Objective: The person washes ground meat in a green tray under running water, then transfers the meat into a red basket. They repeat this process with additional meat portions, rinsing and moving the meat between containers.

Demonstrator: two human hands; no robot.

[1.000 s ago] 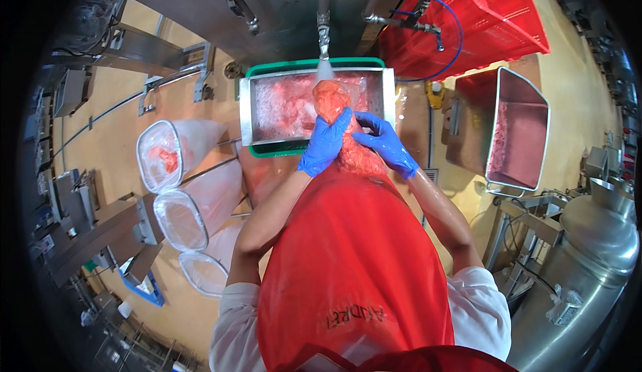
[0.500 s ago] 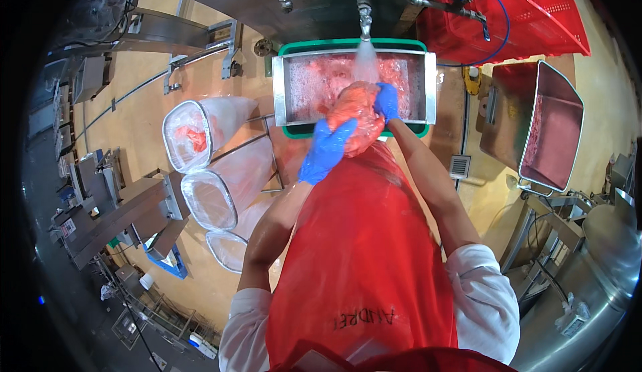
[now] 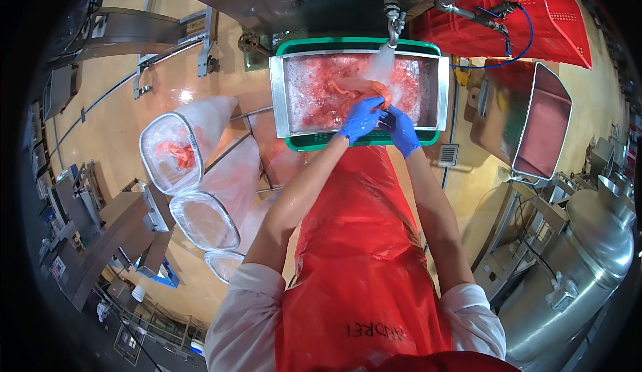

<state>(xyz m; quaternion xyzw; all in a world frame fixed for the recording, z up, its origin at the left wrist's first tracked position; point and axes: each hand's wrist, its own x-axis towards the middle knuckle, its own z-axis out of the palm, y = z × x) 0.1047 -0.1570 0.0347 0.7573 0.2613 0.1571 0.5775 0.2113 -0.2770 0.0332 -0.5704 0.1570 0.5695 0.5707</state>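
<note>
Orange-pink slab of raw fish [image 3: 364, 91] now lowered into the tray, under the water jet.

Half a second ago the fish was lifted clear in front of the red apron [image 3: 361, 251]; it now lies low over the rectangular steel tray of pink fish pieces [image 3: 277, 98], directly beneath the spray from the steel tap [image 3: 394, 21], so rinsing appears under way. Left hand [image 3: 361, 119], blue-gloved, is closed on the slab's near edge; right hand [image 3: 400, 128], blue-gloved, grips just beside it, both touching the fish.
</note>
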